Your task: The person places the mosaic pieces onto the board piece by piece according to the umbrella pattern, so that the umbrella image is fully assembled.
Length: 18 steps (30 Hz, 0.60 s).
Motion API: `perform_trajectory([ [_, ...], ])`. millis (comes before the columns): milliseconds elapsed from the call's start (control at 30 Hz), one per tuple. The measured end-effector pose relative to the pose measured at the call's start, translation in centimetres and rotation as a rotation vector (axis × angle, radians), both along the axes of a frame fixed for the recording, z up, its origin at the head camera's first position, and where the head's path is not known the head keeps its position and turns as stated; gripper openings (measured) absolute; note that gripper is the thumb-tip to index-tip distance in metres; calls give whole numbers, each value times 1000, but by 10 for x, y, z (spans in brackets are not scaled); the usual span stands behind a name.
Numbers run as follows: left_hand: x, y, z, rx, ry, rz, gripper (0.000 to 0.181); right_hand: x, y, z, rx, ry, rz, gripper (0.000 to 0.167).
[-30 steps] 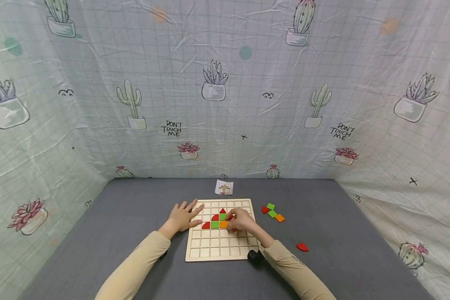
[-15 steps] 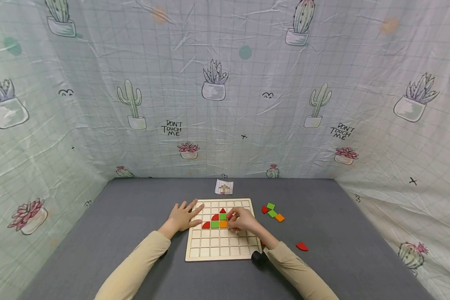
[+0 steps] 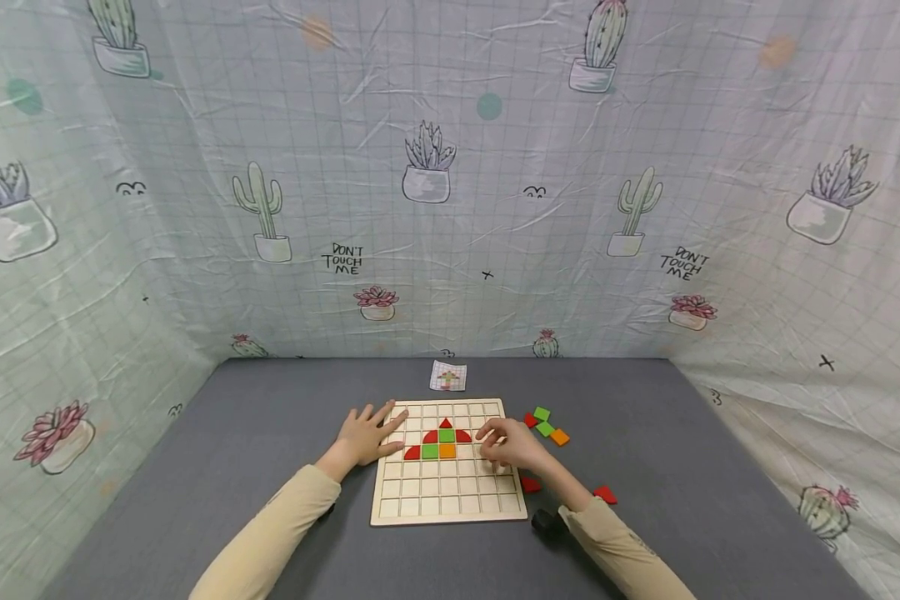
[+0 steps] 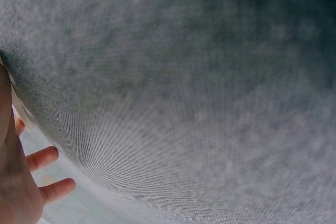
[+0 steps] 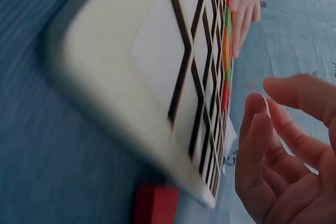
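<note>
A wooden grid board (image 3: pixel 450 505) lies on the table with flat coloured pieces in its cells. A red triangle (image 3: pixel 446 424) sits at the top of them, above a green square (image 3: pixel 446 436) flanked by red quarter-round pieces, the right one (image 3: pixel 462 437) fully visible. Below are an orange square (image 3: pixel 447 451), another green square (image 3: pixel 430 451) and a red quarter-round (image 3: pixel 412 453). My left hand (image 3: pixel 362 434) rests on the board's left edge, fingers spread. Over the right side hovers my right hand (image 3: pixel 512 444), fingers loosely bent and thumb apart, holding nothing in the right wrist view.
Right of the board lie loose pieces: green squares (image 3: pixel 542 413), an orange square (image 3: pixel 560 437) and red ones, including one (image 3: pixel 531 485) by the board's edge and another (image 3: pixel 605 494) farther right. A small pattern card (image 3: pixel 447 377) lies behind the board. A printed curtain surrounds the table.
My right hand has let go of the red quarter-round piece, which stays in the cell right of the green square, and has moved right. The left hand keeps its place.
</note>
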State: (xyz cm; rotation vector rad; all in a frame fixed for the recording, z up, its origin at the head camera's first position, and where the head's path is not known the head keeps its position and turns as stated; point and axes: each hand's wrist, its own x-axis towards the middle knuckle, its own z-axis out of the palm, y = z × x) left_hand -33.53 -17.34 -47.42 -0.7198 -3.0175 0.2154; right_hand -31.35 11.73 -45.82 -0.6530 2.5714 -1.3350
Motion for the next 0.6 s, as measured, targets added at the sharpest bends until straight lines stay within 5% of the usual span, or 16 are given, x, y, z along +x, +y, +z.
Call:
perform_trajectory([
  [267,-2,-1,-3,7,9,-10,59,20,26,18,0,39,64,20],
  [600,-3,-1,-3,4,15,-13,59,2,71,4,48,82,-31,27],
])
